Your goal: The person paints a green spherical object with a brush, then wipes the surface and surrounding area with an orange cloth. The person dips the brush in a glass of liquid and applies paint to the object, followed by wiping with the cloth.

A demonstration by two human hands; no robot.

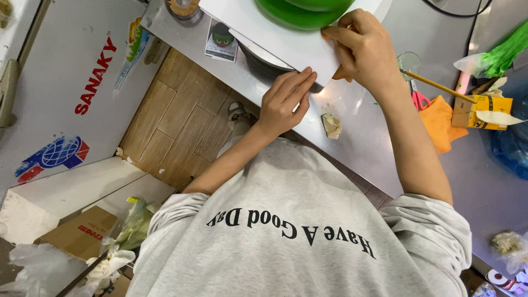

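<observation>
A large white sheet of paper (275, 33) lies on a steel counter (363, 132), partly over a dark round tray (264, 63). A glossy green round object (300, 12) rests on the sheet at the top. My left hand (283, 102) presses flat on the sheet's near corner at the counter edge, fingers together. My right hand (366, 49) pinches the sheet's right edge, close to the green object. I wear a grey printed shirt.
On the counter: a crumpled paper scrap (331, 125), an orange cloth (443, 124), red-handled scissors (421, 99), a thin wooden stick (437, 85), a yellow box (484, 110), green shredded strips (503, 55). A white chest freezer (71, 82) stands left; cardboard and plastic bags (82, 242) lie below.
</observation>
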